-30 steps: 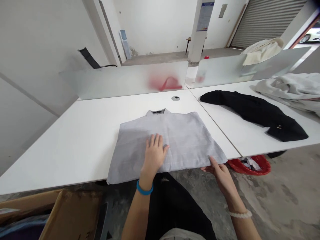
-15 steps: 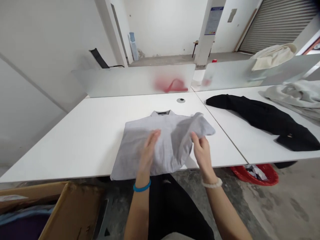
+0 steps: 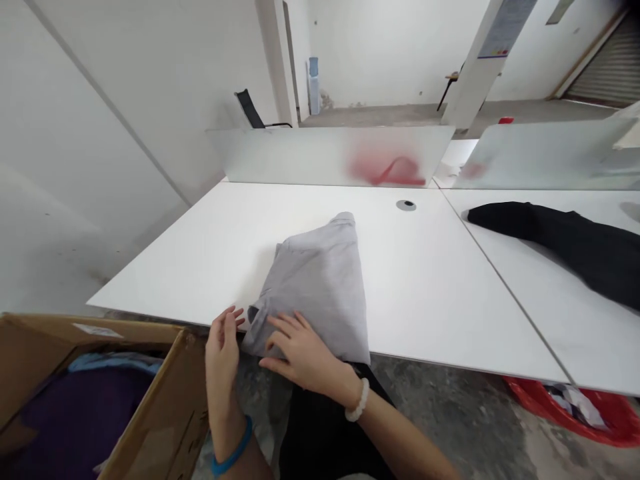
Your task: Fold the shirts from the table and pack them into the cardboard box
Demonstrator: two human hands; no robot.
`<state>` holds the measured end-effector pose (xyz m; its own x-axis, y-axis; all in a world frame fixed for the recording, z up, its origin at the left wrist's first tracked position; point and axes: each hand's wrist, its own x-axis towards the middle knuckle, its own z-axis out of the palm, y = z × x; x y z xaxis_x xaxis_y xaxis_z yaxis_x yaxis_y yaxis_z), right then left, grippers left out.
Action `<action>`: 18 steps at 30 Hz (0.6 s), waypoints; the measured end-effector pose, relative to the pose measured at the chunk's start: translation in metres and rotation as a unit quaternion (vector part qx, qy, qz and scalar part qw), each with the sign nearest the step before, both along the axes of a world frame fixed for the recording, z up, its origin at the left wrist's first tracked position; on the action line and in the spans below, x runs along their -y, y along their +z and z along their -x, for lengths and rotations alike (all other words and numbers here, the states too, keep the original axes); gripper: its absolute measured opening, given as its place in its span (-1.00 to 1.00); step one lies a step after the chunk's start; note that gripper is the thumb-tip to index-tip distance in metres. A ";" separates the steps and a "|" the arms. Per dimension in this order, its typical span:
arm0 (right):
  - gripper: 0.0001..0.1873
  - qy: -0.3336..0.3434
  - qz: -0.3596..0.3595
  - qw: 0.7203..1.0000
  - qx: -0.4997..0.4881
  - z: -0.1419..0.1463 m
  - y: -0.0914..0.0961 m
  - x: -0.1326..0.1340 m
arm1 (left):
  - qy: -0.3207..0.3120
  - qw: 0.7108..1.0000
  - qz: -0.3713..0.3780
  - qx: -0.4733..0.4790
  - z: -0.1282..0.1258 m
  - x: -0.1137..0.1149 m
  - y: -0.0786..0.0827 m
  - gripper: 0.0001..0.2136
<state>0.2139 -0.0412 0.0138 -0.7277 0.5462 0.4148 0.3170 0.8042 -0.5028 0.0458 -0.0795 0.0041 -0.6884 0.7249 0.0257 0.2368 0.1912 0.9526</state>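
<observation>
A light grey shirt (image 3: 320,287), folded over on itself, lies at the front edge of the white table (image 3: 430,293). Its lower end reaches the table edge, and its collar does not show. My right hand (image 3: 303,353) rests on the lower left part of the shirt, fingers spread and stretched out. Just left of the shirt, at the table edge, my left hand (image 3: 223,343) is raised with its fingers apart and nothing in them. A dark gap shows in the cloth between the two hands.
At the lower left stands an open cardboard box (image 3: 165,393) with purple and blue cloth inside. A black garment (image 3: 565,240) lies on the table's right part. Below it is a red basin (image 3: 530,400) holding cloth. A frosted divider (image 3: 290,157) runs along the back.
The shirt's right side has been folded over to the left, covering the collar. My right hand has let go and moved left across it; my left hand has moved off the shirt. The view has turned left.
</observation>
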 end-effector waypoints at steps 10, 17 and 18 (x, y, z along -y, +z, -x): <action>-0.47 -0.357 0.144 0.923 -0.006 -0.100 0.000 -0.106 | -0.087 0.928 0.197 -0.304 -0.046 -0.034 0.017 -0.51; -0.02 -0.299 0.251 0.919 0.048 -0.081 -0.001 -0.163 | -0.063 0.993 0.067 -0.076 -0.038 0.017 -0.011 -0.57; -0.01 -0.283 0.248 0.925 0.060 -0.074 0.000 -0.167 | -0.045 0.997 0.056 -0.015 -0.039 0.026 -0.018 -0.55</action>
<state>0.2877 0.1262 0.0136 -0.2922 0.9548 -0.0545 0.6931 0.1722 -0.7000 0.0844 -0.1053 -0.0137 -0.6206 0.7832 -0.0382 0.2867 0.2719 0.9186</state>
